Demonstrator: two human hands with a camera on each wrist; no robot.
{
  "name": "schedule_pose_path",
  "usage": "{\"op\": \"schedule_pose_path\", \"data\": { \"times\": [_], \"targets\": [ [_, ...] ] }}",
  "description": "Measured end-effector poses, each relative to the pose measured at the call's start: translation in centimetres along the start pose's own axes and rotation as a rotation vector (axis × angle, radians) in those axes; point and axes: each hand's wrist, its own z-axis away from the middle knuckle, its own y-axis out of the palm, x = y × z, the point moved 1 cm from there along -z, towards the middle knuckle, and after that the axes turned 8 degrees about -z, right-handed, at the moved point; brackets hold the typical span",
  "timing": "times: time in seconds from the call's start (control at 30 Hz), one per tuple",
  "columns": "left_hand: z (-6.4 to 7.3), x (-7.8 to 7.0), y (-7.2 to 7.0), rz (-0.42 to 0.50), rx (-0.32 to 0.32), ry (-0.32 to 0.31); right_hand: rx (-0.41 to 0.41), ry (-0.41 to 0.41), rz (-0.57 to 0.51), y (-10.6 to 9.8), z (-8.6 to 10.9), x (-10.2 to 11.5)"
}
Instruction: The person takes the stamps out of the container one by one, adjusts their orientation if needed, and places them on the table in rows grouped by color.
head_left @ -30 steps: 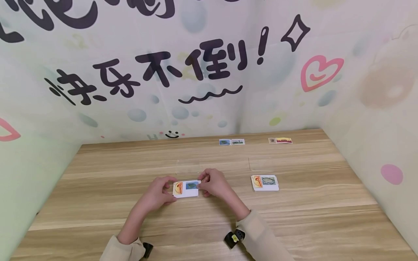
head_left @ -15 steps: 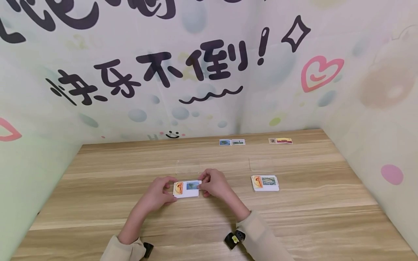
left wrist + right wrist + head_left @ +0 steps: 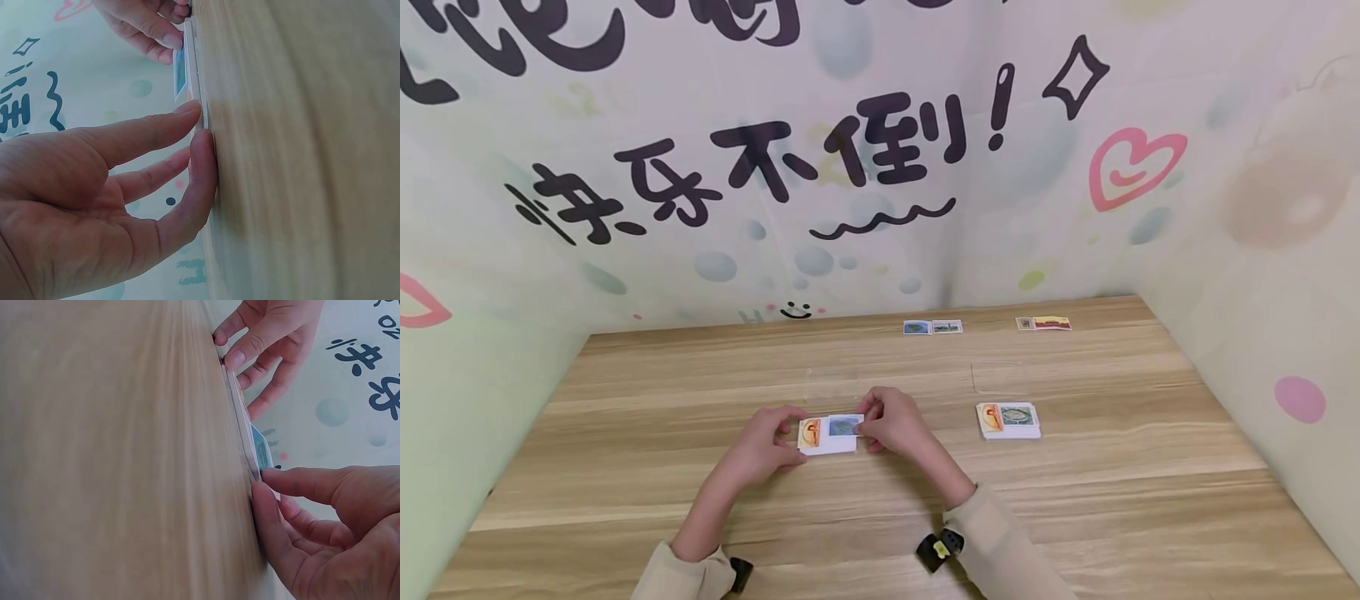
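A white card stack (image 3: 827,447) lies on the wooden table, an orange stamp (image 3: 810,432) on the left of its top face. My left hand (image 3: 762,446) holds the stack by its left end, thumb at the near corner and a finger at the far one. At the upper right, my right hand (image 3: 891,422) pinches the right edge of a blue stamp (image 3: 842,426) between thumb and finger. The right wrist view shows this blue stamp (image 3: 260,449) tilted up off the card face. Its right edge is partly hidden by my fingertips.
Right of my hands lies a second white card stack (image 3: 1021,432) bearing an orange stamp and a green-grey one. Behind are two faint clear plastic pieces (image 3: 831,383). Along the back edge lie a blue stamp pair (image 3: 917,327) and a red-yellow stamp (image 3: 1052,323) beside a small brownish one.
The blue stamp has shifted slightly to the right and now looks paler and tilted, its top right corner past the card's edge. Both hands have stayed nearly in place.
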Motion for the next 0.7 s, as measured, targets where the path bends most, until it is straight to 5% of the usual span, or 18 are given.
{"op": "schedule_pose_path", "data": {
  "times": [0.7],
  "targets": [
    [0.01, 0.01, -0.02, -0.004, 0.007, -0.002, 0.019, 0.003, 0.034, 0.05, 0.12, 0.26]
  ]
}}
